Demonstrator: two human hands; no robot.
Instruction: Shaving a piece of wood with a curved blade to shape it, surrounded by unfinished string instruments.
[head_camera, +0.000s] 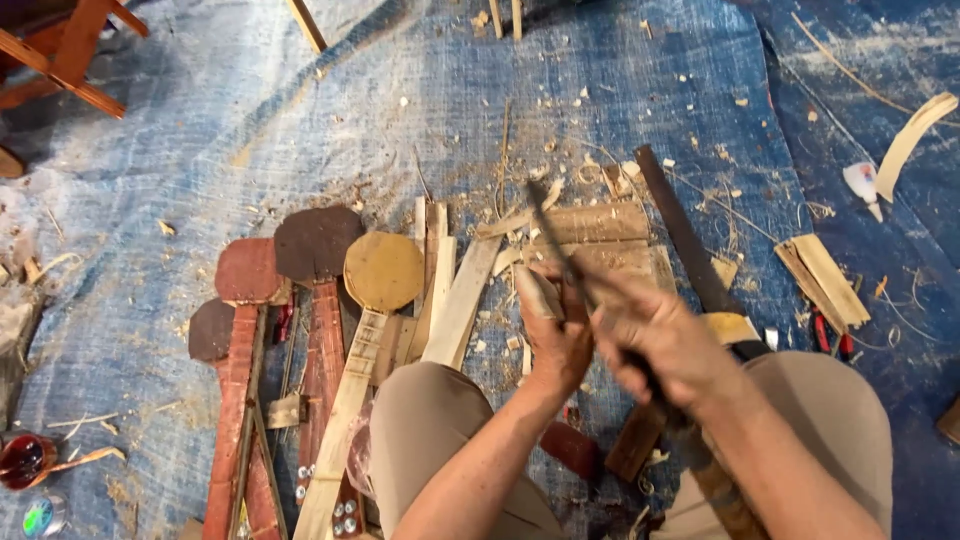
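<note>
The left hand (556, 335) is gripping a small pale wood piece (537, 292), rough and tapered, above the blue tarp (200, 130). The right hand (662, 340) is clenching a dark blade (556, 238) against it.

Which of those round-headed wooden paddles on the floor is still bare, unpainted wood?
The rightmost paddle, nearest the person's knee: its round head is pale yellowish wood, while the others beside it are dark reddish brown.

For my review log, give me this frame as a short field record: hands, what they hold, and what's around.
left hand: grips a small wood piece
right hand: holds a dark blade against that piece; blurred
surface: blue tarp strewn with shavings
nearby: paddle-shaped wooden pieces, wood block, saw
</note>
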